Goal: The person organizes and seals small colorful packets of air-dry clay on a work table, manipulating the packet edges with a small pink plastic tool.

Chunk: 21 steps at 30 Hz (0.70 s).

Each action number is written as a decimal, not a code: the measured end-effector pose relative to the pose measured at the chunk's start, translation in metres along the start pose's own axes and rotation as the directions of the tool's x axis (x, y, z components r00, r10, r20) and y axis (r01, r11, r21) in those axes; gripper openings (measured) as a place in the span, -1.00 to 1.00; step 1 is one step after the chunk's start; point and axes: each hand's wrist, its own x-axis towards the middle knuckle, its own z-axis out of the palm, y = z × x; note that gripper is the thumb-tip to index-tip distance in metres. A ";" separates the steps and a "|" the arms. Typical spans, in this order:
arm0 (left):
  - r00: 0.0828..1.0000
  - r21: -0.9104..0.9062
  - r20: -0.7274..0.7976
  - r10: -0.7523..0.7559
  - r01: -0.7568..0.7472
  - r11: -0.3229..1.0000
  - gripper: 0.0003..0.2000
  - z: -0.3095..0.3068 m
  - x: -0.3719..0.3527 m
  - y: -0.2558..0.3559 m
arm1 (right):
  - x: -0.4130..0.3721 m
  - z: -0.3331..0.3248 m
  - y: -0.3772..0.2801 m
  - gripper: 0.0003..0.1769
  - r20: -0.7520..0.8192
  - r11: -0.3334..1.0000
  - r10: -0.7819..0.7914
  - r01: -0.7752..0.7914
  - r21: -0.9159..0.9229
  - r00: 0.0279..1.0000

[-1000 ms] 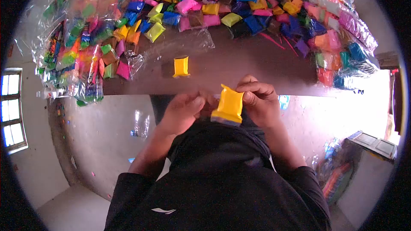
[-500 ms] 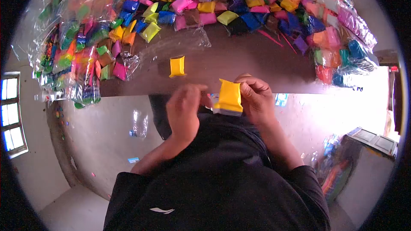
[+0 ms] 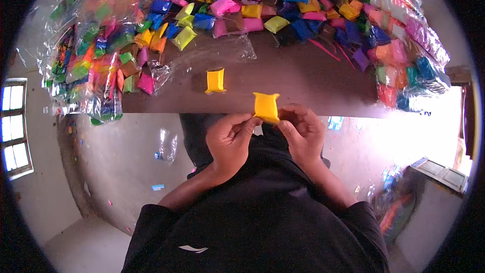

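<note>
A small yellow packet [image 3: 265,107] is held up near the table's front edge, between my two hands. My left hand [image 3: 230,139] is closed, its thumb and finger pinching the packet's lower left corner. At the lower right corner, my right hand [image 3: 303,134] grips it in the same pinching way. Another yellow packet [image 3: 215,80] lies by itself on the brown table [image 3: 303,81], a little beyond my left hand.
Many small coloured packets [image 3: 242,10] are heaped along the far side of the table. Clear plastic bags of packets lie at the left [image 3: 96,76] and right [image 3: 399,65]. Clear wrapping [image 3: 217,53] lies nearer me. Plastic scraps [image 3: 165,146] are on the floor.
My left hand was blurred and apart from the packet; it now pinches a lower corner. The packet has turned and its lower edge is folded up, and my right hand has shifted to the other lower corner.
</note>
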 end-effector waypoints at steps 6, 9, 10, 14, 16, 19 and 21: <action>0.999 0.073 -0.018 0.044 -0.042 0.996 -0.89 0.000 0.003 -0.010 | 0.012 -0.005 -0.002 -0.79 0.167 0.783 -0.212 0.270 -0.561 0.963; 0.995 0.247 0.020 0.097 -0.099 0.964 -0.86 -0.010 0.011 -0.023 | 0.024 0.000 0.001 -0.84 0.195 0.779 -0.302 0.360 -0.513 0.933; 0.995 0.250 0.016 0.102 -0.103 0.963 -0.86 -0.012 0.017 -0.024 | 0.030 0.002 0.003 -0.84 0.200 0.779 -0.306 0.365 -0.510 0.931; 0.943 0.524 -0.020 0.334 -0.274 0.806 -0.82 -0.027 0.046 -0.029 | 0.062 0.021 0.024 -0.81 0.269 0.695 -0.270 0.380 -0.611 0.925; 0.951 0.650 -0.071 0.302 -0.185 0.737 -0.75 -0.038 0.052 -0.039 | 0.081 0.025 0.032 -0.79 0.376 0.557 -0.261 0.456 -0.694 0.889; 0.943 0.686 -0.033 0.331 -0.220 0.694 -0.71 -0.055 0.060 -0.046 | 0.088 0.032 0.037 -0.74 0.435 0.500 -0.339 0.551 -0.668 0.834; 0.944 0.674 -0.045 0.326 -0.212 0.708 -0.71 -0.060 0.062 -0.045 | 0.086 0.032 0.038 -0.71 0.444 0.497 -0.343 0.561 -0.662 0.828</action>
